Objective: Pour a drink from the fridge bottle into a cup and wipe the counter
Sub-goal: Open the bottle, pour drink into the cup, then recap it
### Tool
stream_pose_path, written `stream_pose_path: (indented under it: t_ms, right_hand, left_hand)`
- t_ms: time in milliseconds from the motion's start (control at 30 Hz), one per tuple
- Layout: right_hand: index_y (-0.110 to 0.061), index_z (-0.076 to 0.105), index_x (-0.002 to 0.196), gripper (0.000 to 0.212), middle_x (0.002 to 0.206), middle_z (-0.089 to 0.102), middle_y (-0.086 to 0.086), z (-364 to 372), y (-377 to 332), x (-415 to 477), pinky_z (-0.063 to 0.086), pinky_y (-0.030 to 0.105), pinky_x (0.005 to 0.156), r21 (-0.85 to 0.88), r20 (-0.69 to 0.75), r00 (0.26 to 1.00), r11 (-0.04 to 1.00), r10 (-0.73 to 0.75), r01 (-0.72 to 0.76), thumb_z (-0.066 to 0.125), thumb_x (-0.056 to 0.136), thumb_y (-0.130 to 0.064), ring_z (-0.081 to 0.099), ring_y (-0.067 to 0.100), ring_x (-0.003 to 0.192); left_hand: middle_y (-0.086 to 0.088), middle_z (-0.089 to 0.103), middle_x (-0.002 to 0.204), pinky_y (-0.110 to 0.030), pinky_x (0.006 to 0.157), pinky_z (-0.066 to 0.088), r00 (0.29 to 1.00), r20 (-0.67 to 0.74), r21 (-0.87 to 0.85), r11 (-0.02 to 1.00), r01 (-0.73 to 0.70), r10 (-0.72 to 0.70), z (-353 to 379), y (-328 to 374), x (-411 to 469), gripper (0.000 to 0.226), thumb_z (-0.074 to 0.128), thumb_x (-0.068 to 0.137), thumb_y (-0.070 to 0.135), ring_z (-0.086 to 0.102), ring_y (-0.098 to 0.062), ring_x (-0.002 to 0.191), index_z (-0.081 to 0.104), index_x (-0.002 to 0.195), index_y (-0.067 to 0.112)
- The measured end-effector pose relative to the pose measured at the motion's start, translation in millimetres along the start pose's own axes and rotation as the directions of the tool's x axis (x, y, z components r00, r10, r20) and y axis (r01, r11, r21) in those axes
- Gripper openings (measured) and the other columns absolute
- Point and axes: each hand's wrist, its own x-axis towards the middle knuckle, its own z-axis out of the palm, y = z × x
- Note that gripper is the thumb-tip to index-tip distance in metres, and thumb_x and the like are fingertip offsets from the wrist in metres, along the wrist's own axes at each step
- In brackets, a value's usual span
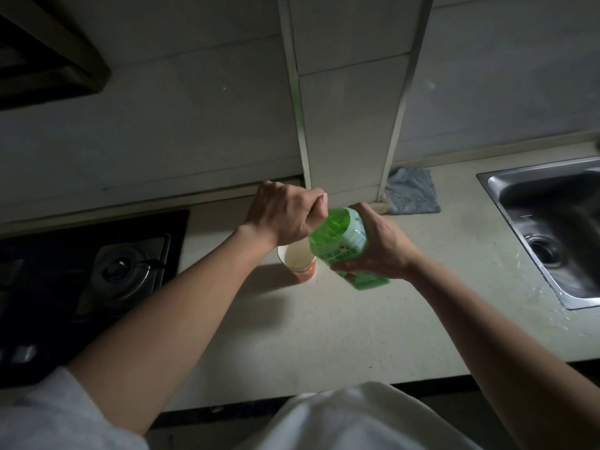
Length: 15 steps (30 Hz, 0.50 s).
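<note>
White shirt fabric fills the bottom edge; above it both forearms reach over the counter; the right hand wraps its fingers round the body of the green bottle, held tilted in the air just above the paper cup; the left hand curls over the bottle's top, hiding the cap; thin plastic probably dents when squeezed and, fridge-cold, may be slick, so a mid-body hold seems wise; the cup looks light, easily tipped; a blue cloth lies by the wall.
</note>
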Motion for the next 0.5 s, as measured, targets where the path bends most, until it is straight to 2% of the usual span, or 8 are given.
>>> stream_pose_path:
  t_ms: [100,167,267,367,433,500]
  right_hand:
    - [-0.018,0.047,0.115,0.078,0.099,0.057,-0.011,1.9,3.1,-1.2,0.040,0.006,0.065,-0.003,-0.014,1.000,1.000,0.018,-0.018,0.093,0.055,-0.037,0.056,0.001,0.082]
    - [-0.018,0.047,0.116,0.079,0.099,0.056,-0.011,3.5,4.1,-2.2,0.037,0.006,0.066,-0.037,-0.039,0.999,0.999,0.025,-0.026,0.092,0.055,-0.038,0.056,0.006,0.081]
    - [-0.016,0.047,0.118,0.082,0.103,0.057,-0.006,6.0,5.5,-2.3,0.045,0.021,0.070,-0.119,-0.105,0.993,0.990,0.056,-0.069,0.092,0.053,-0.041,0.054,0.014,0.087]
    - [-0.015,0.046,0.118,0.085,0.108,0.059,0.001,5.3,8.8,-0.8,0.051,0.035,0.076,-0.157,-0.140,0.987,0.982,0.080,-0.101,0.092,0.052,-0.041,0.053,0.018,0.090]
    - [-0.015,0.046,0.119,0.086,0.107,0.059,0.000,1.2,11.5,0.2,0.052,0.034,0.077,-0.124,-0.130,0.989,0.988,0.075,-0.091,0.093,0.051,-0.040,0.055,0.018,0.090]
    - [-0.014,0.047,0.119,0.085,0.105,0.057,-0.005,-5.1,14.3,0.8,0.050,0.025,0.074,-0.065,-0.104,0.992,0.995,0.071,-0.078,0.094,0.051,-0.038,0.057,0.016,0.090]
  left_hand:
    - [-0.006,0.060,0.050,-0.024,0.046,0.032,0.999,0.025,0.018,0.999,0.030,-0.031,5.4,4.5,0.7,0.042,0.034,0.091,0.034,0.056,-0.033,0.042,0.061,0.066,0.014]
    - [-0.007,0.059,0.049,-0.025,0.046,0.030,0.998,0.029,0.032,0.998,0.060,-0.061,7.8,7.5,0.6,0.046,0.033,0.092,0.034,0.056,-0.032,0.041,0.061,0.063,0.012]
    - [-0.012,0.058,0.049,-0.024,0.046,0.024,0.979,0.071,0.040,0.981,0.191,-0.193,9.1,13.4,2.9,0.056,0.032,0.098,0.033,0.057,-0.033,0.043,0.062,0.059,0.008]
    - [-0.009,0.054,0.055,-0.028,0.047,0.026,0.909,0.254,0.046,0.942,0.331,-0.332,12.3,20.0,10.0,0.066,0.022,0.103,0.045,0.056,-0.030,0.052,0.063,0.064,0.010]
    - [-0.006,0.057,0.059,-0.029,0.049,0.034,0.918,0.274,0.046,0.958,0.284,-0.285,8.4,18.4,13.6,0.067,0.017,0.100,0.057,0.057,-0.028,0.054,0.056,0.066,0.014]
    - [0.000,0.058,0.063,-0.028,0.047,0.036,0.951,0.264,-0.042,0.983,0.178,-0.161,0.6,13.0,13.1,0.059,0.019,0.097,0.065,0.055,-0.022,0.052,0.049,0.081,0.016]
